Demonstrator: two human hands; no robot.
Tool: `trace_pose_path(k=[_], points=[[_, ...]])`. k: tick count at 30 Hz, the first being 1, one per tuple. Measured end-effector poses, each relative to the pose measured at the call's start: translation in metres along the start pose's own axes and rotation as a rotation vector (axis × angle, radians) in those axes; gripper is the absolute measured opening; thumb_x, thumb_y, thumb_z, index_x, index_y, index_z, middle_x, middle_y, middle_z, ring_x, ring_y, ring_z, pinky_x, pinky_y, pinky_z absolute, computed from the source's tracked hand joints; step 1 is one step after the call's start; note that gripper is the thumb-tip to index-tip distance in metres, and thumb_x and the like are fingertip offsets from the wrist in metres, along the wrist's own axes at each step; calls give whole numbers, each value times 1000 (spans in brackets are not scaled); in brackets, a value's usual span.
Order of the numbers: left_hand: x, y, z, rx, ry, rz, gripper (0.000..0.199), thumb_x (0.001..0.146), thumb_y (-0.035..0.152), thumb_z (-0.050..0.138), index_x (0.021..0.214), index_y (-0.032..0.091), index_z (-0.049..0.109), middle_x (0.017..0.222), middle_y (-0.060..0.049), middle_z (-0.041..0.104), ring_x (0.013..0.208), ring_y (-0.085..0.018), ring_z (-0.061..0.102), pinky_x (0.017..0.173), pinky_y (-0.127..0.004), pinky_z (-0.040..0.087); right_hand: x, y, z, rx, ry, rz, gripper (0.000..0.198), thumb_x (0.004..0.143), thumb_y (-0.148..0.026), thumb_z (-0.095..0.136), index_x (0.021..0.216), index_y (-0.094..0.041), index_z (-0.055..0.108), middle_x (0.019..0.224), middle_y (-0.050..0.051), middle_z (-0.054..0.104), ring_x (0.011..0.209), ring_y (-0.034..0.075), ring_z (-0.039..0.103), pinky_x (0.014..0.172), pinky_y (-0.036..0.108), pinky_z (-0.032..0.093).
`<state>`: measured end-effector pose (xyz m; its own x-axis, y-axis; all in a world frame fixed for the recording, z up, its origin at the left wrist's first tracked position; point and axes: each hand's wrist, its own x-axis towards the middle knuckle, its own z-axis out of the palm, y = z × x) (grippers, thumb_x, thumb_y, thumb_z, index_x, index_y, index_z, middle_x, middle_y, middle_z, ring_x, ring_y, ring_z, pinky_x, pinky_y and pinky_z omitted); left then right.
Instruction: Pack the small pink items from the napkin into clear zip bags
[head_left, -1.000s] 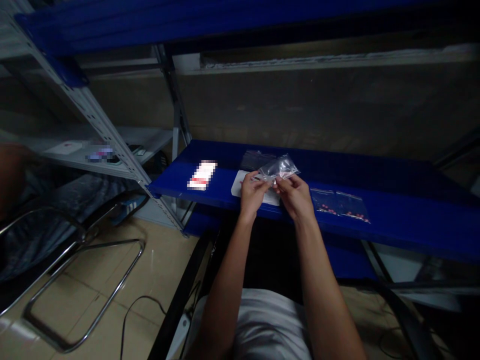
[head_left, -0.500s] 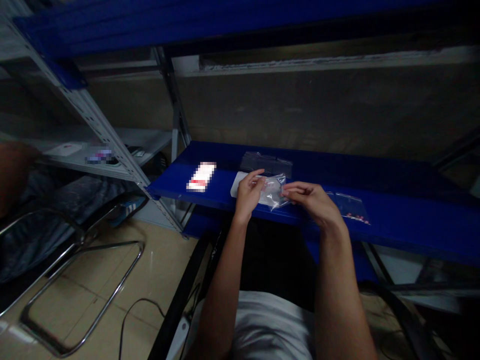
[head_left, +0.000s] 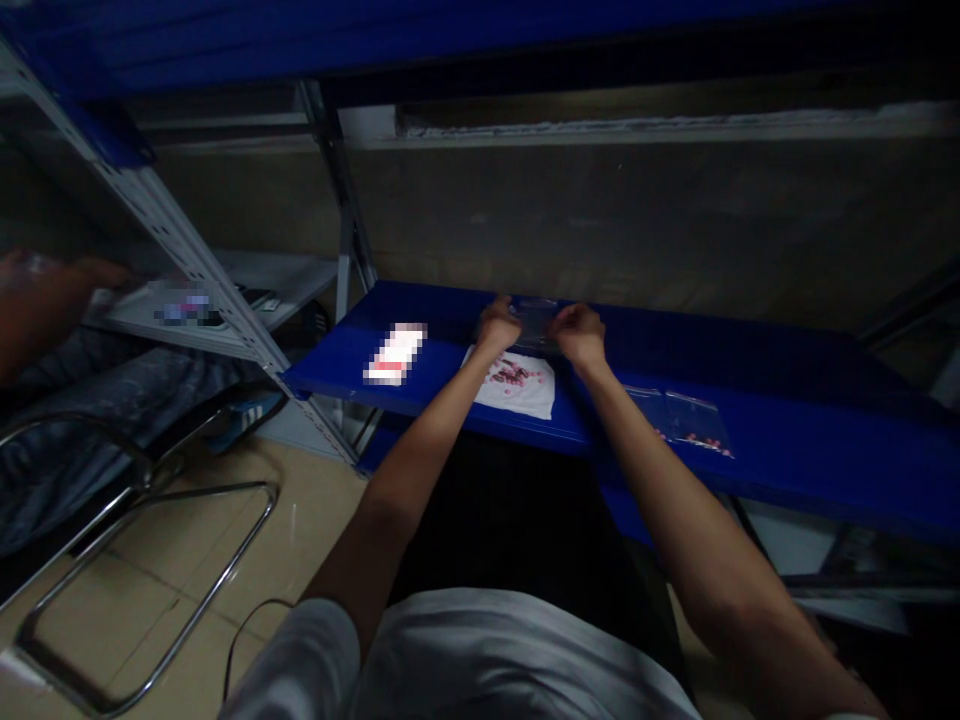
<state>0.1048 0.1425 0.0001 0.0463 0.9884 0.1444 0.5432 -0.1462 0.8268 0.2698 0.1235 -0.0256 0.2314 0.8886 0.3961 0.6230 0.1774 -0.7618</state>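
At the back of the blue shelf, my left hand (head_left: pixel 500 325) is closed at the left edge of a clear plastic bag (head_left: pixel 535 322). My right hand (head_left: pixel 580 332), fingers curled, grips the same bag's right side; its fingertips are partly hidden. Just in front of the hands lies a white cloth or tissue (head_left: pixel 529 405), with a cluster of small pink and dark pieces (head_left: pixel 511 376) on it, too small to name. To the right, beneath my right forearm, two clear bags lie flat; one bag (head_left: pixel 694 415) has several pink pieces along its lower edge.
A lit, blurred-out phone-like rectangle (head_left: pixel 396 354) lies on the blue shelf (head_left: pixel 817 410) at left. A metal upright (head_left: pixel 176 245) stands beyond it. Farther left are a co-worker's arm (head_left: pixel 52 300), a grey shelf and a chromed chair frame (head_left: pixel 217 575). Another blue shelf hangs overhead.
Both hands have moved away from me to the back of the shelf with the clear bag. The white cloth and the pink pieces on it are now uncovered.
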Motion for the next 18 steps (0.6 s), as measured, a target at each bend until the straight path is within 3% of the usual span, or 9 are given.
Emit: trace_pose_path(k=[4, 8, 13, 18], points=[[18, -3, 1, 157, -16, 24, 43, 83, 4, 66, 123, 18, 70, 117, -11, 77, 107, -22, 71, 92, -29, 53, 16, -1, 14, -74, -7, 64, 18, 68, -6, 65, 71, -23, 60, 76, 8, 73, 81, 27, 72, 78, 36, 54], [19, -3, 5, 236, -38, 51, 29, 85, 4, 62, 110, 15, 74, 116, -15, 76, 109, -24, 69, 93, -31, 51, 19, 2, 20, -208, -55, 20, 14, 73, -7, 65, 75, -20, 68, 82, 12, 75, 90, 30, 72, 83, 37, 53], [8, -2, 5, 290, -11, 72, 28, 91, 11, 60, 116, 16, 73, 125, -19, 70, 114, -29, 68, 98, -39, 51, 10, -1, 15, -292, -102, -27, 16, 83, -15, 60, 90, -16, 75, 93, 16, 78, 92, 28, 72, 86, 36, 52], [-14, 5, -2, 353, 106, 133, 32, 97, 15, 50, 122, 20, 70, 129, -17, 65, 116, -29, 66, 97, -40, 52, -16, -12, -4, -231, -38, -95, 21, 86, -17, 54, 91, -17, 74, 100, 15, 78, 99, 27, 70, 91, 36, 51]])
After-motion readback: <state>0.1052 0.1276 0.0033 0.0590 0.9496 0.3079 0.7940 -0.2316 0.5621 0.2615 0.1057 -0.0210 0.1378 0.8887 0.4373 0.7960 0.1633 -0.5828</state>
